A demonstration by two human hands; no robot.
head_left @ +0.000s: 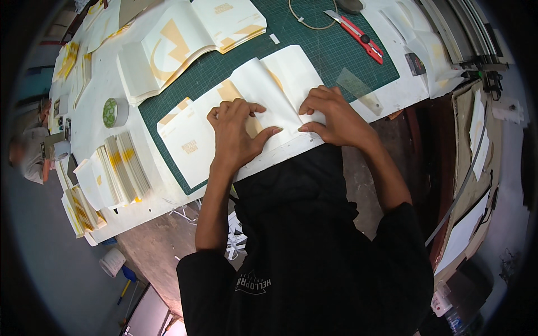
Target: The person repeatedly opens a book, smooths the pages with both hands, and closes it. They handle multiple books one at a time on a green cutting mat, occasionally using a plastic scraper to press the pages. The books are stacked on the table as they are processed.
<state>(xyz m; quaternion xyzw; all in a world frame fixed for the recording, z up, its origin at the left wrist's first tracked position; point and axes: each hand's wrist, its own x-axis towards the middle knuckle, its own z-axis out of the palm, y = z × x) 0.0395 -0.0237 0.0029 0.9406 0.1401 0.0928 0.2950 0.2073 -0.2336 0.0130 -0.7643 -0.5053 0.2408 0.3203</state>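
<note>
The cream folded paper cover [246,106] lies flat on the green cutting mat [330,50] at the near edge of the table [106,89], and I press it down with both hands. My left hand [238,131] and right hand [330,115] rest fingers spread, grip apart, clasping nothing. A red utility knife [358,35] lies beyond, a tape roll [115,112] to the left.

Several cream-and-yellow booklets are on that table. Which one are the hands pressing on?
The open booklet at the mat's near edge: left hand and right hand both press its fold. The other open booklet lies farther back, untouched.
</note>
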